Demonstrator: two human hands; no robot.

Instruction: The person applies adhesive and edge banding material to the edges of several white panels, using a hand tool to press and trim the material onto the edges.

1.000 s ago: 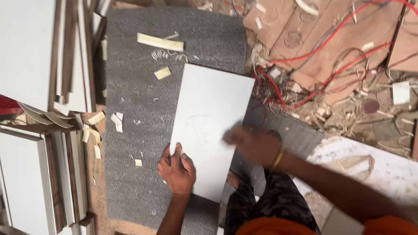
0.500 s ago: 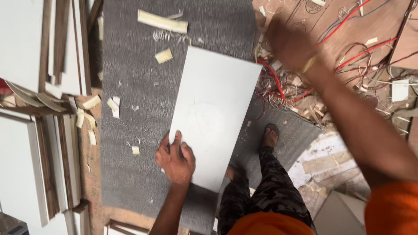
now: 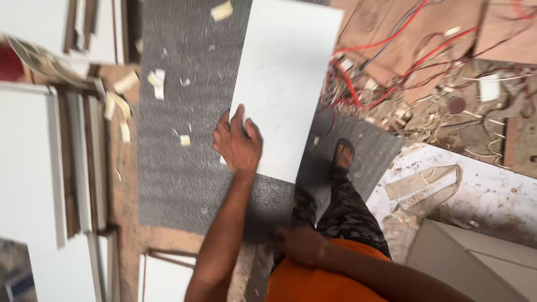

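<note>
White panel [image 3: 282,84] lies flat on the grey speckled mat [image 3: 179,168], its near left edge under the left hand [image 3: 239,144]. Nearer than the panel, the right hand [image 3: 299,246] rests blurred by the knee; whether it grips anything I cannot tell. The left hand lies spread, fingers pressing down, grasping nothing. Keeping that palm flat should steady the panel. Beyond the panel's right edge, red wires [image 3: 386,67] tangle.

White panel [image 3: 282,84] on grey mat [image 3: 173,168]
</note>
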